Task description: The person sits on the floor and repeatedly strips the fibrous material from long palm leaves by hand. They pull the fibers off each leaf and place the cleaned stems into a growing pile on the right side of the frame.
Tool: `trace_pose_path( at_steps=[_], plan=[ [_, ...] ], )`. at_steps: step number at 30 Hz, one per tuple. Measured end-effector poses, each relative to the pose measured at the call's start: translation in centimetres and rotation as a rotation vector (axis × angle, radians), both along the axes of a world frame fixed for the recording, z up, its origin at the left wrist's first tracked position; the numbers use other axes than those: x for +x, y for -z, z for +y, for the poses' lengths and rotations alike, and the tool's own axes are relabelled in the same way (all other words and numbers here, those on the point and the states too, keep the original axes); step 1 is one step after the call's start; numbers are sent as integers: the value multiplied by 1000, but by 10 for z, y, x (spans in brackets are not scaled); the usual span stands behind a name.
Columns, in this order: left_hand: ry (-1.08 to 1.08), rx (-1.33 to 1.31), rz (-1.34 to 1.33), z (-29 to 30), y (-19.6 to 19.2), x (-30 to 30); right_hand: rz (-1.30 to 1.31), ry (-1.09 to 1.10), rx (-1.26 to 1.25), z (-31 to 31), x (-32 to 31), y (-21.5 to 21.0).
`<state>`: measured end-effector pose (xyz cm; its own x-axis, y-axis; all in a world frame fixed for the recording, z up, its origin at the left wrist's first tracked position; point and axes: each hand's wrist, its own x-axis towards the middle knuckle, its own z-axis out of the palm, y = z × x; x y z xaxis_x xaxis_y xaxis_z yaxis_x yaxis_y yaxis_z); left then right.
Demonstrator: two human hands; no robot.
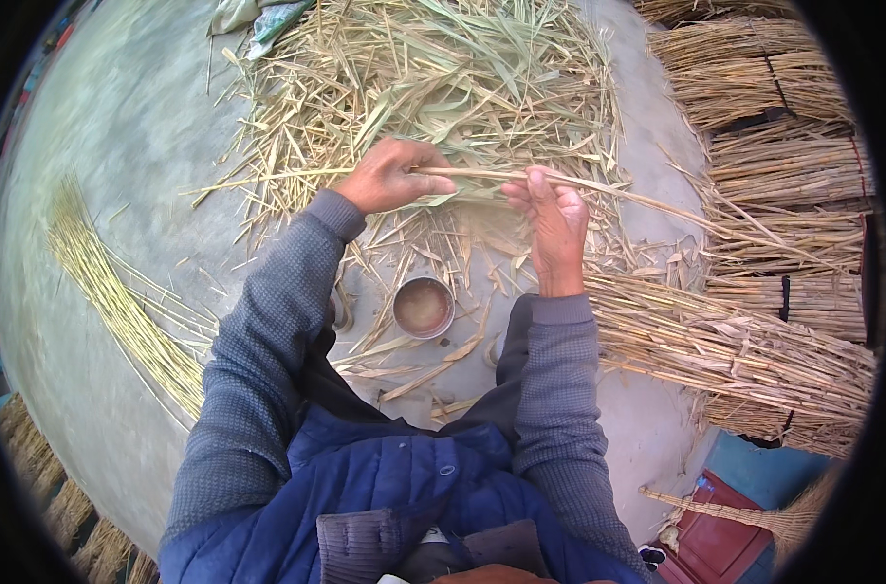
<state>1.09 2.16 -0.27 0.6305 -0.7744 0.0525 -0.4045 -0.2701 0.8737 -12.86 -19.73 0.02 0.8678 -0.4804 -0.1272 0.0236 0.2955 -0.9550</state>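
A long, pale reed stalk (487, 174) stretches sideways between my hands, in front of a heap of dry husks. My left hand (394, 175) is wrapped round it, with the thin end sticking out to the left. On the other side, my right hand (555, 219) pinches the stalk between thumb and fingers, and its leafy end runs on to the right. Below the hands, a small round metal bowl (424, 308) with brownish liquid stands on the floor between my legs.
A big heap of stripped leaves and husks (414, 78) lies ahead. Thin peeled stalks (122, 292) lie at the left. At the right are a loose reed bundle (725, 341) and several tied bundles (755, 73). A broom (745, 511) lies over a dark red object (711, 545) at the lower right.
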Motion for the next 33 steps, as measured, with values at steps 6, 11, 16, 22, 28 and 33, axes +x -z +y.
trace_pose_path(
  at_steps=[6, 11, 16, 22, 28, 33],
  plan=[
    [-66, -87, 4, -24, 4, -14, 19, -46, 4, 6, 4, 1],
    [-94, -50, 5, -19, 5, -10, -2, -13, -1, -3, 4, -1],
    [-155, -120, -21, -35, 11, -22, -52, -1, -14, 9, 10, 3],
    [-200, -217, 477, -31, 1, -17, -101, -71, -64, 8, 7, -4],
    [-98, -138, 192, -23, -7, -10, -133, -81, -128, 11, 5, 0],
    [-6, -28, 184, 7, -6, 10, -106, 89, -78, -4, 7, -5]
  ],
)
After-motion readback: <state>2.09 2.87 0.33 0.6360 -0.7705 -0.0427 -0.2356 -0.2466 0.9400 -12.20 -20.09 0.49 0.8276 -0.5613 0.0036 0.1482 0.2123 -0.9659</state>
